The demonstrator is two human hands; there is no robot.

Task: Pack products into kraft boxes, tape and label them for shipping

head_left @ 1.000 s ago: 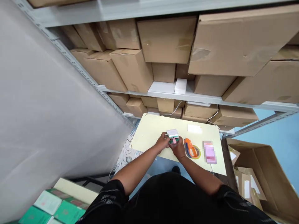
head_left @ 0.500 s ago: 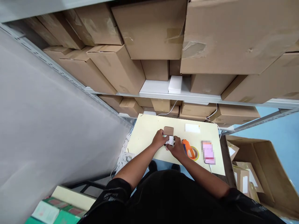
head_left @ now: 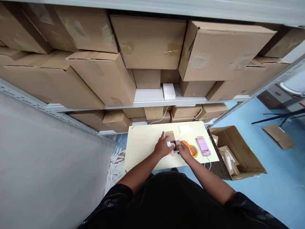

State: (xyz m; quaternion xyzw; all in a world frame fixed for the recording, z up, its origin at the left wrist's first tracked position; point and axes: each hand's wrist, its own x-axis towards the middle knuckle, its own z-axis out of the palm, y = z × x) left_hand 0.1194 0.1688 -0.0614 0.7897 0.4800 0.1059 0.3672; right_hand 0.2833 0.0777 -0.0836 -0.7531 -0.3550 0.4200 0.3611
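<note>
A small brown cardboard box lies opened on the pale yellow table, its lid flap standing toward the far side. At its left side is my left hand, index finger stretched forward and thumb over a small white item in the box. My right hand pinches a brown cardboard flap at the box's right side. A pink strip shows below the box. Just right of my right hand are an orange tape dispenser and a roll of tape. My fingers partly hide the box's contents.
On the table are a white packet and a pink, blurred-out phone-like object with a cable. A large open carton holding small boxes stands at right. Shelves of cardboard boxes rise behind; white paper strips lie at left.
The view has shifted, showing more floor at right. My right hand now pinches the brown flap at the box's right side, and the white item is less exposed.
</note>
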